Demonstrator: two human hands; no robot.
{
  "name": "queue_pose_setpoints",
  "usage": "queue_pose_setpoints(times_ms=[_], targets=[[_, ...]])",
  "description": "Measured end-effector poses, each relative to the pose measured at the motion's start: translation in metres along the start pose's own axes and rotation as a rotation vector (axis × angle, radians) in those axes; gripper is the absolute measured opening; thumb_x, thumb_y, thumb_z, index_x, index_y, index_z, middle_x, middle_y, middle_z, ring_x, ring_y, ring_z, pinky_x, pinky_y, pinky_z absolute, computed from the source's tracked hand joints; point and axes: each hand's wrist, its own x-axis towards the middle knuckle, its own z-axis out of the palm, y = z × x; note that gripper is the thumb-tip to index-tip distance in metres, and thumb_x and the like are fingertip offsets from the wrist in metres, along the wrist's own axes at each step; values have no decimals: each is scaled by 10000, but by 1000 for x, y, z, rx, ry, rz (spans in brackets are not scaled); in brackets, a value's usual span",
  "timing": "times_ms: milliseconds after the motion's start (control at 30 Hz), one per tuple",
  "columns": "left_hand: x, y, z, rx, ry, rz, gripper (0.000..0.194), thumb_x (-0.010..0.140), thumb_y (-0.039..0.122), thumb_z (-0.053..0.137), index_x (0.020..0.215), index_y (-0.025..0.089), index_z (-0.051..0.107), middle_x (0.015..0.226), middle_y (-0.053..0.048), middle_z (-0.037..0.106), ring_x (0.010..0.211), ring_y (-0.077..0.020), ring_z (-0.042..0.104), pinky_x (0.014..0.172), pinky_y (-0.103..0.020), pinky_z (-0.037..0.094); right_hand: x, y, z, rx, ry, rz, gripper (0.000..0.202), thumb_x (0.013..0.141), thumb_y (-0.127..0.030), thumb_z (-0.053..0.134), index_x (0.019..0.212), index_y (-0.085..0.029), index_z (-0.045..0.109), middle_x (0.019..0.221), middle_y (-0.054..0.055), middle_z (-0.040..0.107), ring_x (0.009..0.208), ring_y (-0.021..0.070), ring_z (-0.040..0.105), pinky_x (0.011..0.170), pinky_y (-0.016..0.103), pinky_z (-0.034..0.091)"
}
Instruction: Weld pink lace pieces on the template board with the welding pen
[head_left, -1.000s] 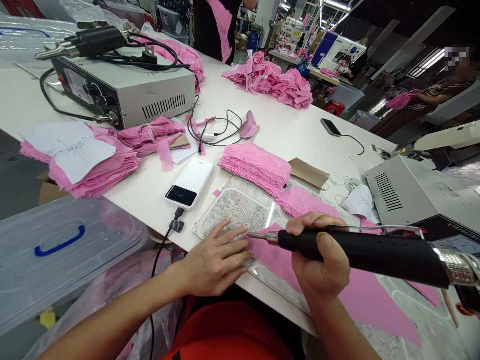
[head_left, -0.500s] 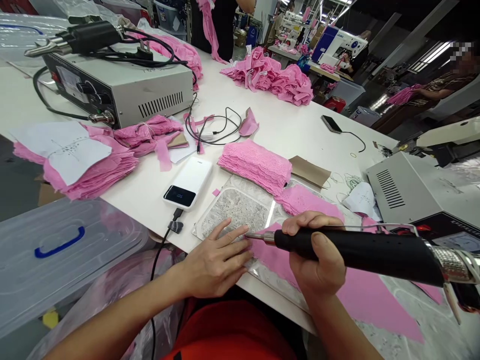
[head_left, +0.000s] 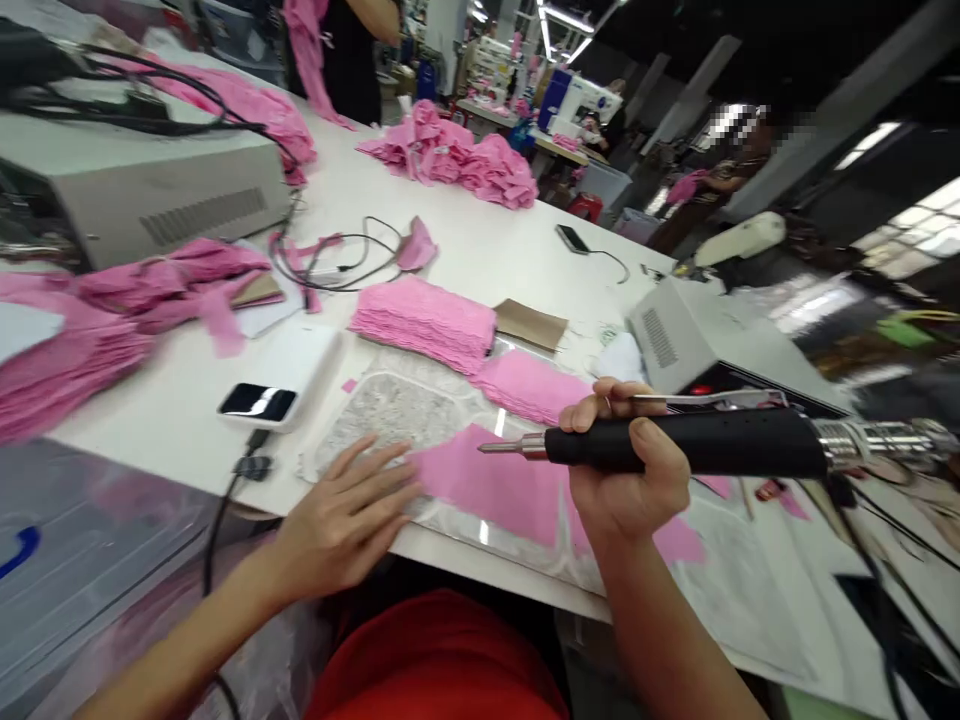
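Note:
My right hand (head_left: 622, 450) is wrapped round a black ultrasonic hand welder (head_left: 697, 440) with a pointed metal tip. The tip is over a flat pink fabric piece (head_left: 487, 490), pointing left; whether it touches cannot be told. Flat and with fingers spread, my left hand (head_left: 352, 510) rests at that piece's left edge. Under the fabric lies a grey-patterned board with a clear cover (head_left: 390, 405). Just behind are a thick stack of pink lace pieces (head_left: 427, 320) and a lower pink stack (head_left: 525, 385).
A white power bank (head_left: 292, 365) with a cable is left of the board. Grey control boxes stand at left (head_left: 165, 190) and right (head_left: 675, 335). Further back are a pink fabric heap (head_left: 457, 155) and a phone (head_left: 572, 239). Other people are in the background.
The view has turned right, so the table things appear further left. The welder's tip has come away from my left fingers, and a gap now separates them. My left hand still lies flat.

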Motion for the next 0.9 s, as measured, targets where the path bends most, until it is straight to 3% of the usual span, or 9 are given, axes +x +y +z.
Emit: queue_pose_setpoints(times_ms=[133,233,333,433,567,900], targets=[[16,15,9,-27,43,24,382,833,22,559,1178,182,599,1126,-67,703,1293,-248,504,1129,-502,347,25,-29,-52,-44,132,-33,246,614,-286,599,840,-194,630,749,-22,586,518,83,534,531,270,468],[41,47,25,-76,38,25,352,856,57,548,1183,178,597,1129,-64,704,1269,-238,527,1128,-484,350,33,-38,-86,-47,210,-51,157,617,-281,590,747,-193,592,688,-33,559,515,84,533,531,260,462],[68,81,52,-102,-36,40,268,898,141,535,1154,154,614,1157,-74,693,1229,-233,557,1135,-457,341,32,-34,-105,-49,210,-58,131,626,-275,579,731,-197,583,663,-36,550,506,90,531,521,263,452],[85,102,81,-75,-116,44,262,933,239,515,1155,150,622,1181,-95,679,1231,-253,550,1136,-499,318,28,-25,-111,-39,186,-84,123,646,-268,583,747,-198,586,677,-33,548,514,94,536,529,268,450],[95,110,104,-23,-181,9,322,947,343,502,1190,160,608,1256,-106,638,1255,-281,522,1134,-547,279,24,-15,-109,33,153,-46,147,671,-274,599,801,-208,587,720,-38,540,546,83,535,563,264,460],[97,103,107,9,-289,-10,356,953,369,488,1240,181,583,1314,-110,595,1304,-289,464,1151,-550,211,25,-8,-109,19,97,-80,149,697,-279,635,833,-218,628,745,-30,573,568,95,552,577,280,478]])
